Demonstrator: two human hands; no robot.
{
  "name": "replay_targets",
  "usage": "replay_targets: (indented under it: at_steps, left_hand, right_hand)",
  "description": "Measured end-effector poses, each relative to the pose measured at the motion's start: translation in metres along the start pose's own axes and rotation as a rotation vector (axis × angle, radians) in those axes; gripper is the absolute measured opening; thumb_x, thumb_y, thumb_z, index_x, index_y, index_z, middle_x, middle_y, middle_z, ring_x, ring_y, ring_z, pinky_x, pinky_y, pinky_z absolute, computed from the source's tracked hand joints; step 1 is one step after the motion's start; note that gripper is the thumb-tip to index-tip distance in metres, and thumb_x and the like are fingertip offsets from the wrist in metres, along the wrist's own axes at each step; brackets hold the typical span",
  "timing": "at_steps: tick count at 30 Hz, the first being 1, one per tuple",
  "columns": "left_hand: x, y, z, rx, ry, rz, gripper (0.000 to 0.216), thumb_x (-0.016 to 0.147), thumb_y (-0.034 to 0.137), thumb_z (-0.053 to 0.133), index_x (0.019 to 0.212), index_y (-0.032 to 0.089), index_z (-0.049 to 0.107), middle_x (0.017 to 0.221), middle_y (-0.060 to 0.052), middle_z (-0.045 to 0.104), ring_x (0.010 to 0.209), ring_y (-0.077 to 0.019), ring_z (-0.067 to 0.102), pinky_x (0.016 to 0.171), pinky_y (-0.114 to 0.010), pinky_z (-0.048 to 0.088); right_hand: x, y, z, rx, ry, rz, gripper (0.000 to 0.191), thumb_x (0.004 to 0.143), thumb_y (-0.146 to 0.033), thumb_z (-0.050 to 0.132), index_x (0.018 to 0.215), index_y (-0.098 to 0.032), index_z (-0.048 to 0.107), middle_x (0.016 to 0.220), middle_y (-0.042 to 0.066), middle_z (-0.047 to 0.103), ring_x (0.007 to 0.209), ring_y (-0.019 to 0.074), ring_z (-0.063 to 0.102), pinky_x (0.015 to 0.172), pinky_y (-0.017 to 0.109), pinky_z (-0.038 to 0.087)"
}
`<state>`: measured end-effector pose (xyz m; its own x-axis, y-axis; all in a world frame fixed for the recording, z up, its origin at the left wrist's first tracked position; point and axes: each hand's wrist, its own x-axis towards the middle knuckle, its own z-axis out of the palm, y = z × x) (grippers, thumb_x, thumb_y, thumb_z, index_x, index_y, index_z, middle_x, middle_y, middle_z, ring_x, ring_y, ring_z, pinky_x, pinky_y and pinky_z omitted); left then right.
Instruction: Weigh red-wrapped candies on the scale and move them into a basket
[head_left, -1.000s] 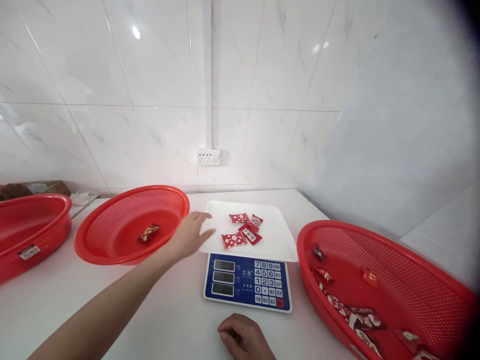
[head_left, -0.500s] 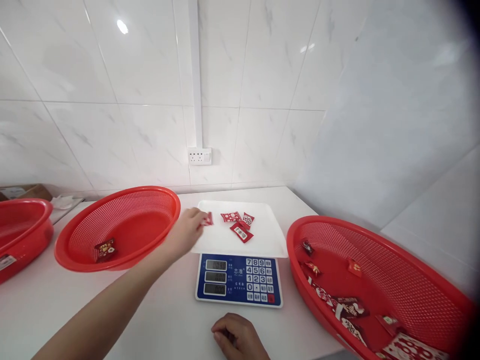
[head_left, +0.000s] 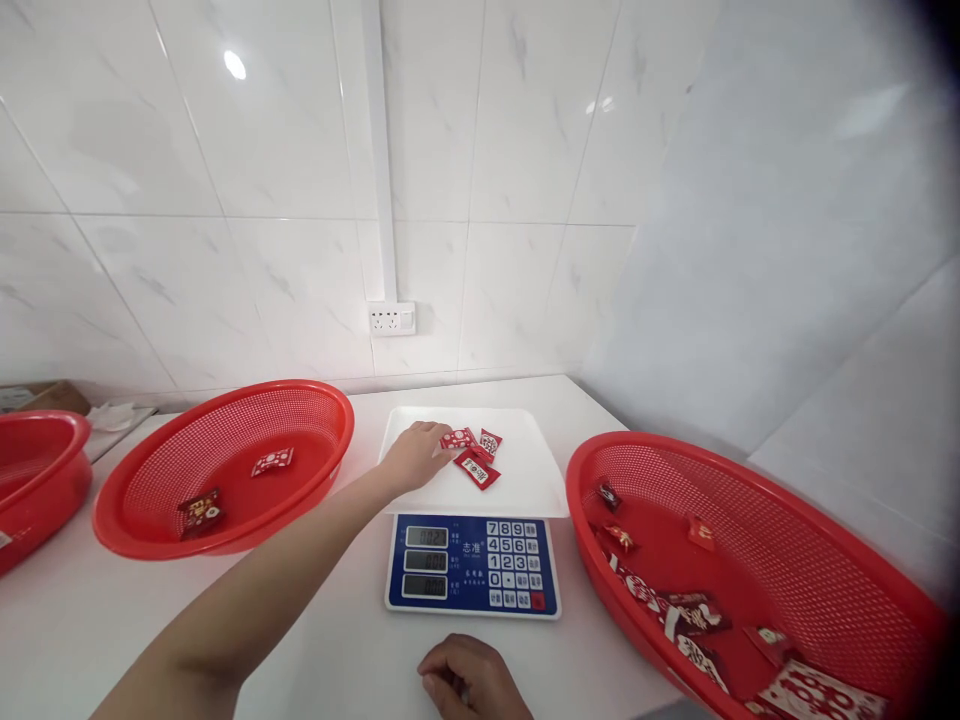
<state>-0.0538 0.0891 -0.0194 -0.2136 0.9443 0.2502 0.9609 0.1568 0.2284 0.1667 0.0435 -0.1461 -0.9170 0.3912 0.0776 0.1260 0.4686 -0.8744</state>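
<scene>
Left hand (head_left: 414,458): at dotted packet (head_left: 457,439) on white tray (head_left: 529,480) (can't tell if pinching)
Right hand (head_left: 476,678): loosely curled near blue scale (head_left: 471,565)

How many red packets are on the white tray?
3: spotted red packet by left hand, white-labelled red packet right of it, another in front; more may be hidden.

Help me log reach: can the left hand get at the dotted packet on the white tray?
Very likely yes: the left hand is at the left end of the dotted packet, with nothing visible between them.
</scene>
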Motion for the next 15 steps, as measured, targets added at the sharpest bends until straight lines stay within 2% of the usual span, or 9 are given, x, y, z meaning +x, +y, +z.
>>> replay_targets:
  at_steps: [3,7,12,15]
  left_hand:
    - [0.018,0.001,0.013,-0.037,-0.038,-0.027,0.029,0.088,0.033,0.054,0.111,0.016,0.056,0.112,-0.008,0.059,0.096,-0.0195,0.06,0.081,-0.041,0.05]
    - [0.019,-0.01,0.011,-0.06,-0.016,-0.075,0.027,0.088,0.032,0.054,0.109,0.016,0.057,0.109,-0.007,0.061,0.092,-0.0178,0.061,0.079,-0.039,0.051]
    - [-0.013,-0.034,-0.022,-0.014,0.142,-0.196,0.023,0.091,0.032,0.045,0.101,0.019,0.061,0.098,-0.004,0.064,0.083,-0.0161,0.061,0.072,-0.033,0.051]
    - [-0.04,-0.051,-0.049,0.08,0.317,-0.319,0.029,0.092,0.032,0.037,0.103,0.021,0.061,0.103,-0.009,0.061,0.095,-0.0243,0.058,0.075,-0.037,0.049]
  right_hand:
    - [-0.002,-0.002,-0.001,0.006,-0.001,0.036,0.019,0.077,-0.021,0.055,0.086,-0.019,0.072,0.08,0.005,0.07,0.07,0.0159,0.062,0.064,0.023,0.048]
    - [-0.003,-0.004,-0.003,0.005,-0.011,0.043,0.019,0.078,-0.024,0.055,0.087,-0.018,0.072,0.08,0.006,0.07,0.07,0.0163,0.062,0.063,0.024,0.048]
    - [-0.001,-0.001,-0.002,0.013,-0.024,0.019,0.018,0.077,-0.02,0.055,0.085,-0.018,0.072,0.079,0.006,0.07,0.07,0.0164,0.062,0.061,0.022,0.046]
    - [0.0,0.003,0.0,0.005,-0.033,-0.011,0.017,0.077,-0.018,0.056,0.083,-0.019,0.072,0.078,0.005,0.071,0.07,0.0165,0.063,0.062,0.022,0.046]
